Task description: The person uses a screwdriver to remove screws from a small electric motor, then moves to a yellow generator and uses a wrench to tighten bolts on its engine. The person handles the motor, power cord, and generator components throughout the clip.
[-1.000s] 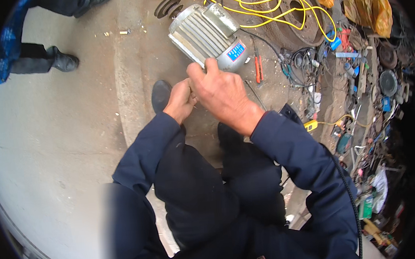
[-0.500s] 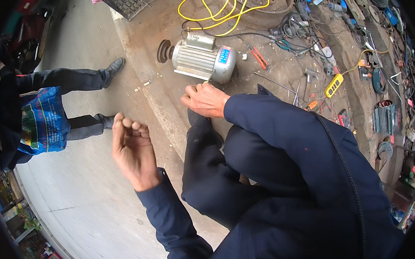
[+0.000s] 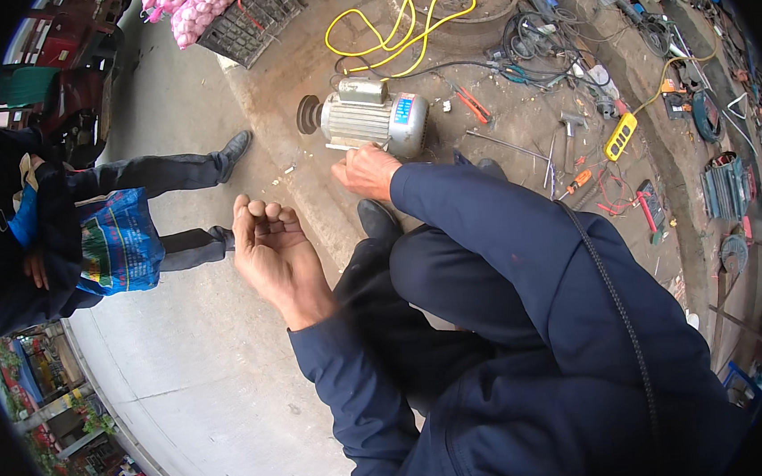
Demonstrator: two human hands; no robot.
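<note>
A silver finned electric motor [image 3: 370, 119] with a dark pulley on its left end lies on the dirty concrete. My right hand [image 3: 365, 171] rests knuckles up on the ground right in front of it, at its near edge; its fingertips are hidden, so any grip is unclear. Off to the left, away from the motor, my left hand [image 3: 272, 246] is raised palm up. It is cupped with the fingers curled loosely, and nothing shows in it. I am crouched, with my knees and dark blue sleeves filling the lower right.
Another person [image 3: 59, 236] stands at the left with a blue bag [image 3: 117, 241], black shoes pointing toward the motor. A yellow cable [image 3: 408, 12] coils behind the motor. Pliers, a hammer [image 3: 569, 125], a yellow power strip [image 3: 621, 136] and several tools litter the right side. A dark crate [image 3: 252, 15] sits top centre.
My view has swung left and back. Both hands came off the motor a second ago; my left hand lifted away palm up and has stayed there, and my right hand stays by the motor.
</note>
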